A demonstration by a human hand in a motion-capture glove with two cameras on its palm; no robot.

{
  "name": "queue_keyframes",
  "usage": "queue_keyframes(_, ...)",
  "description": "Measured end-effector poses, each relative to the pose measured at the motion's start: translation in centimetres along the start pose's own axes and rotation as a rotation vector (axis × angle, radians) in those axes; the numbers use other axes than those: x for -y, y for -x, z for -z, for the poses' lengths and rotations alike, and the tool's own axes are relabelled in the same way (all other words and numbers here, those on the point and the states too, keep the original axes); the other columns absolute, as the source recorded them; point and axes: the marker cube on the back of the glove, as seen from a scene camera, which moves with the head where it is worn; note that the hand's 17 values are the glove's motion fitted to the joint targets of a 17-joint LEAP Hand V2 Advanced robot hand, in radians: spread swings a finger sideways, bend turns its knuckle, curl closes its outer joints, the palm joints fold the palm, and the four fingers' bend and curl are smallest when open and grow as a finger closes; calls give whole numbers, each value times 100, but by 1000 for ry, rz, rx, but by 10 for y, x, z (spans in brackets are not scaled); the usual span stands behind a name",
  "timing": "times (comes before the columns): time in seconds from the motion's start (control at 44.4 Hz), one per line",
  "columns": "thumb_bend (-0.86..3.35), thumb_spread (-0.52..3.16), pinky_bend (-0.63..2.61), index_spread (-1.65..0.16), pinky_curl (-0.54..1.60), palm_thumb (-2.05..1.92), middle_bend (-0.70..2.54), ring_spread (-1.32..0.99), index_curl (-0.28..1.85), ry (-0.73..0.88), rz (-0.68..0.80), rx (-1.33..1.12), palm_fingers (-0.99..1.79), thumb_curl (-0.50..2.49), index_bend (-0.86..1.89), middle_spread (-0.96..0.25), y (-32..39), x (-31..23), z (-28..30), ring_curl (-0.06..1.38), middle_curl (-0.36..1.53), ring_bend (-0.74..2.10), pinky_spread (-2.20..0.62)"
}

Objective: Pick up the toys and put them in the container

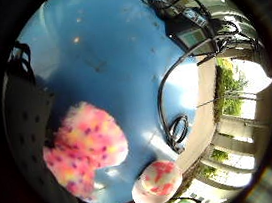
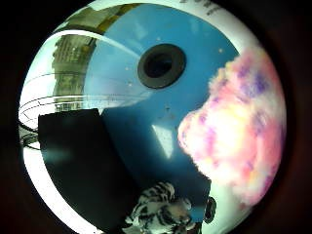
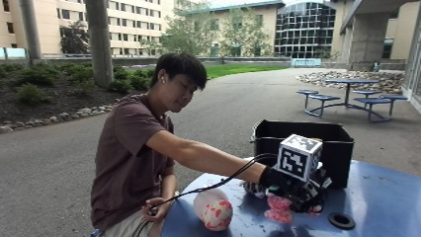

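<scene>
**Gloved hand at a pink plush toy on the blue table**

The gloved right hand (image 3: 289,185) sits at the lower centre-right of the outside view, reaching over the blue table (image 3: 381,197) with the arm stretched out from the person seated at the left. Directly beneath it hangs or stands a fluffy pink plush toy (image 3: 279,209), touching the underside of the hand; whether the fingers are curled round it or only resting on it cannot be told, since the fingers are hidden from this side. In the thumb-side palm view the same fluffy toy (image 2: 239,136) fills much of the picture, close to the palm, with the blue table surface behind it. The bare left hand (image 3: 152,210) rests at the person's lap, at the lower left of the outside view, holding a cable.

A pink-and-white egg-shaped toy (image 3: 214,210) lies on the table near its front edge, left of the gloved hand and apart from it. A striped black-and-white plush toy (image 2: 161,209) lies on the table just beside the black container (image 3: 309,143), which stands open-topped behind the hand. A black ring (image 3: 341,220) lies on the table at the lower right.
</scene>
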Motion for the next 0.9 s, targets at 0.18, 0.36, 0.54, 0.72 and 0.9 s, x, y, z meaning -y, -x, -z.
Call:
queue_keyframes(0.18, 45, 123, 107, -26, 39, 77, 125, -30, 15, -83, 77, 24, 95, 73, 71, -22, 17, -31, 96, 47, 63, 136, -39)
queue_keyframes(0.36, 38, 101, 110, -32, 43, 72, 129, -32, 16, -244, 153, 16, 87, 85, 79, -25, 47, -78, 204, 48, 69, 136, -38)
queue_keyframes(0.54, 35, 81, 113, -36, 46, 70, 131, -34, 19, -302, 225, 2, 84, 97, 90, -27, 83, -117, 253, 51, 74, 137, -37)
queue_keyframes(0.72, 35, 66, 116, -38, 48, 70, 131, -34, 22, -302, 314, -3, 81, 107, 98, -29, 136, -145, 267, 53, 78, 139, -37)
queue_keyframes(0.9, 34, 53, 119, -39, 50, 68, 133, -34, 26, -221, 338, 55, 77, 115, 103, -29, 210, -166, 252, 56, 82, 141, -37)
